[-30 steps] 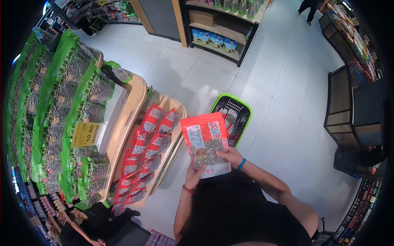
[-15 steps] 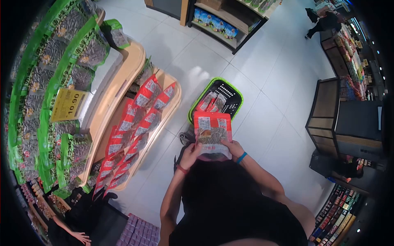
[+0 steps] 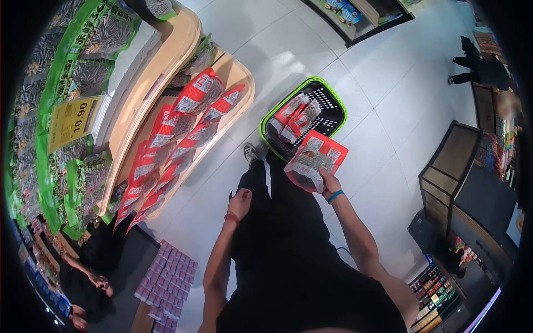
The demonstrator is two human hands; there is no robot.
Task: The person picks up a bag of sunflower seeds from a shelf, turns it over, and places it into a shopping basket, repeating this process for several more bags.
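Shop floor of pale glossy tiles, green-rimmed black basket [image 3: 333, 100] standing on it. Since half a second ago the left hand [image 3: 240, 203] has let go of the red snack packet [image 3: 315, 161] and dropped beside the dark trousers, fingers loosely curled, empty. Right hand [image 3: 331, 182] alone now pinches the packet's lower edge, just beside the basket's near rim. Packet: flat shiny plastic, clear window showing dark seeds, print unreadable. Left of the basket, a yellow tag [image 3: 71, 121] reads 10.90.

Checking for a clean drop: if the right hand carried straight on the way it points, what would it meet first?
Probably the green basket on the floor: the right hand holds the red packet toward it. Depth is unclear.
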